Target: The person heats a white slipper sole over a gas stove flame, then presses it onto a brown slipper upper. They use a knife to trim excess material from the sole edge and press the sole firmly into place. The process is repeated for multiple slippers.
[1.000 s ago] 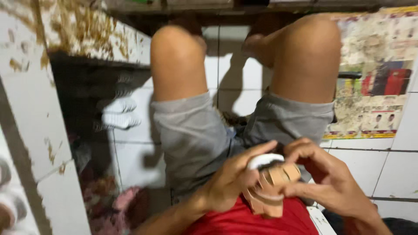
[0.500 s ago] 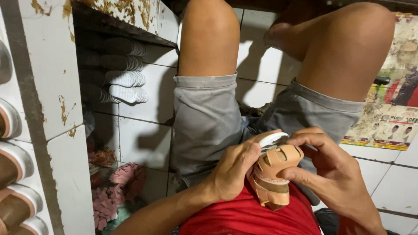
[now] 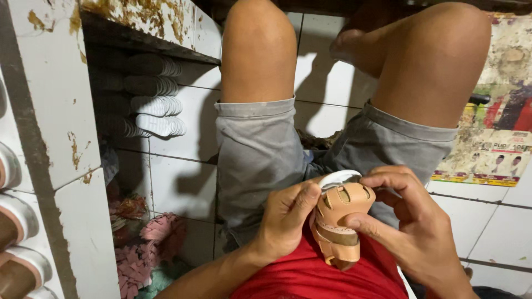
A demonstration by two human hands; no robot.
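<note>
I hold a small tan leather sandal with a white sole (image 3: 338,221) over my lap, toe end up. My left hand (image 3: 285,221) grips its left side, thumb pressed on the upper near the sole edge. My right hand (image 3: 413,227) wraps the right side, thumb lying across the straps. Below the sandal is my red shirt (image 3: 310,279). Beyond it are my grey shorts (image 3: 260,155) and bare knees.
A white shelf unit (image 3: 55,138) with chipped paint stands at left, with stacked white soles (image 3: 158,113) under its top and finished sandals (image 3: 14,221) at the left edge. Pink cut pieces (image 3: 149,249) lie on the white tiled floor. A worn printed poster (image 3: 499,133) lies at right.
The view has swung left and down, bringing the shelf and stacked soles into sight. Both hands kept hold of the sandal, turning it slightly so its straps face me.
</note>
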